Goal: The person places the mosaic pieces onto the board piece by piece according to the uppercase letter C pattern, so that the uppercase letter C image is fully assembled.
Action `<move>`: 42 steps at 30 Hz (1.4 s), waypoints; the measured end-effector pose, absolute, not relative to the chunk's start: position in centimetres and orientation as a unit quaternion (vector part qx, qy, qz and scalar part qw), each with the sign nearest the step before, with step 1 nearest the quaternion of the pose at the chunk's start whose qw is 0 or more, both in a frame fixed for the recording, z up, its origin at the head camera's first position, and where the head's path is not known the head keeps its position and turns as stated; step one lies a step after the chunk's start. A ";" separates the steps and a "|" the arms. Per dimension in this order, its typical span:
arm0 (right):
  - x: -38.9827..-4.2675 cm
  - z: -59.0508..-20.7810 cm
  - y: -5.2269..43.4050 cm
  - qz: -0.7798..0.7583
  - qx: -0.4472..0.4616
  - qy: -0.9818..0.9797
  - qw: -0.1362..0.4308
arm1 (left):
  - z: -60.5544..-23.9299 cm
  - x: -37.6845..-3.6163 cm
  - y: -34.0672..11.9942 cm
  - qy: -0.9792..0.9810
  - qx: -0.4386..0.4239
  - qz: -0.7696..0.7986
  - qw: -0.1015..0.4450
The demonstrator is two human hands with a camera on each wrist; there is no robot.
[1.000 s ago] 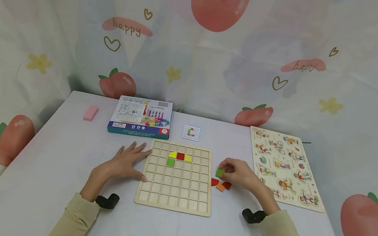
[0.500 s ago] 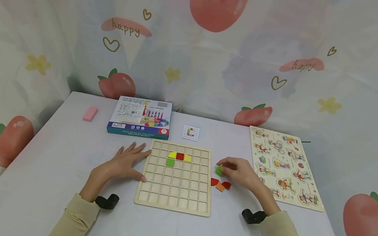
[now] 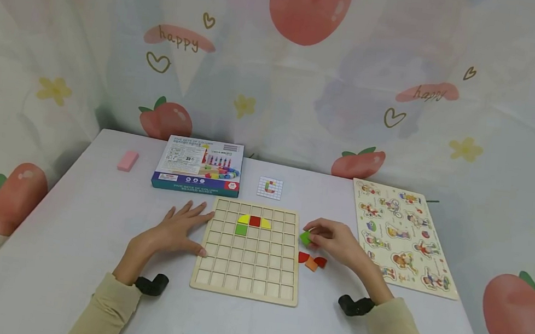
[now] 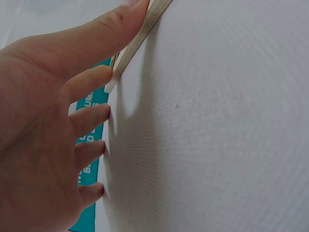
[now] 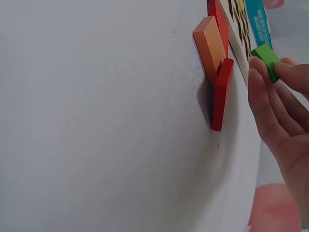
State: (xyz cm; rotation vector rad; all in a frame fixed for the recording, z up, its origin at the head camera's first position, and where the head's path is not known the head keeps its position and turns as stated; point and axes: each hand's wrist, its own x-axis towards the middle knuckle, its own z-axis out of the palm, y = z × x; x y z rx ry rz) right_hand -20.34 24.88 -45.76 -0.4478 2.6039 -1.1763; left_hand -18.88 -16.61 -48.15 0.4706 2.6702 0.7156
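A wooden grid board (image 3: 245, 291) lies mid-table, with a red square tile (image 3: 254, 221) between two yellow rounded tiles (image 3: 266, 224) and a green square tile (image 3: 241, 229) below the left one. My left hand (image 3: 173, 230) is spread at the board's left edge, thumb and forefinger touching the rim. Off the board's right edge, my right hand (image 3: 335, 241) pinches a green tile (image 5: 266, 62) between thumb and fingers. Close below it on the table lie an orange square tile (image 3: 311, 264) and two red rounded tiles (image 3: 320, 262).
Behind the board are a boxed bead set (image 3: 198, 166) and a small card (image 3: 270, 187) with a coloured grid pattern. A pink block (image 3: 128, 161) sits at the far left. To the right lies a picture puzzle board (image 3: 403, 237).
My right hand has lifted the green tile from beside the red and orange ones and shifted slightly left toward the board. The left hand stays at the board's edge.
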 end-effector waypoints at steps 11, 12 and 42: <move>-20.3 -45.8 23.6 -0.461 -0.132 0.858 0.184 | -47.9 -18.8 -16.5 0.938 0.167 0.251 0.169; -20.3 -45.8 23.5 -0.467 -0.133 0.854 0.188 | -47.9 -18.8 -16.5 0.938 0.166 0.252 0.169; -19.9 -45.4 18.6 -0.409 -0.163 0.888 0.132 | -47.8 -18.8 -16.5 0.936 0.159 0.258 0.177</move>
